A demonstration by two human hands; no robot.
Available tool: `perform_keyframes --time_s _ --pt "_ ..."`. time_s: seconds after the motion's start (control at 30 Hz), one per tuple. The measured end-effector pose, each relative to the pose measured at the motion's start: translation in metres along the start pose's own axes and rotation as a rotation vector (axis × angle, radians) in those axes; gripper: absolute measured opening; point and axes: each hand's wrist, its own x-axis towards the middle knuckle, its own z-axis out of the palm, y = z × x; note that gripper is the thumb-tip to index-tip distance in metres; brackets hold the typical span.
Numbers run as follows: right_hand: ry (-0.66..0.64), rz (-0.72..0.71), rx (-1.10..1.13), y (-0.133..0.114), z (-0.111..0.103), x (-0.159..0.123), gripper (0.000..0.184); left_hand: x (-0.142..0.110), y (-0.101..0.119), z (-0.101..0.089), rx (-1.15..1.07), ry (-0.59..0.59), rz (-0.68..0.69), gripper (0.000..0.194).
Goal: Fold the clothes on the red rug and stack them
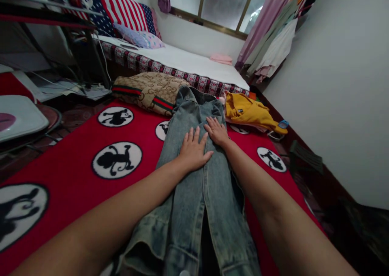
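A faded blue denim jacket [188, 187] lies stretched out lengthwise in front of me, its collar end away from me. Its front edges part toward the near end, where a dark gap shows and a button sits at the bottom of the frame. My left hand [195, 149] rests flat on the upper front, fingers spread. Slightly farther up and to the right, my right hand [216, 131] lies palm down on the denim, fingers stretched out. Neither hand grips the cloth. Under the jacket is a red blanket [146, 162] with black figures in white circles.
Behind the jacket lies a brown patterned cushion [152, 90]; a yellow garment [249, 110] is heaped to the right. A low bed [188, 63] stands along the window. On the left are a desk [45, 20] and a white stool seat [22, 116]. A wall [343, 85] bounds the right.
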Motion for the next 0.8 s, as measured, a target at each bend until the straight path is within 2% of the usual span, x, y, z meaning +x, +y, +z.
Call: perform_keyframes --time_s 0.1,0.33,0.5,0.57,0.67,0.73,0.8 --pt "0.000 -0.025 0.004 -0.003 -0.002 -0.024 0.057 -0.002 -0.002 -0.002 0.008 0.001 0.023 0.075" --pt "-0.034 -0.156 0.044 -0.003 -0.002 -0.106 0.060 -0.007 -0.001 -0.005 -0.023 0.010 0.062 0.071" --pt "0.009 -0.165 0.170 -0.003 -0.006 -0.144 0.054 -0.031 -0.005 -0.016 -0.126 -0.064 0.116 0.063" --pt "0.034 -0.217 0.295 0.002 -0.011 -0.163 0.051 -0.049 -0.017 -0.027 -0.200 -0.144 0.235 0.054" --pt "0.044 -0.283 0.447 0.020 -0.020 -0.196 0.045 -0.079 -0.051 -0.049 -0.313 -0.266 0.464 0.043" --pt "0.051 -0.323 0.442 0.036 -0.026 -0.217 0.045 -0.098 -0.078 -0.068 -0.337 -0.284 0.516 0.044" --pt "0.051 -0.376 0.390 0.050 -0.030 -0.233 0.047 -0.113 -0.100 -0.089 -0.309 -0.314 0.496 0.048"
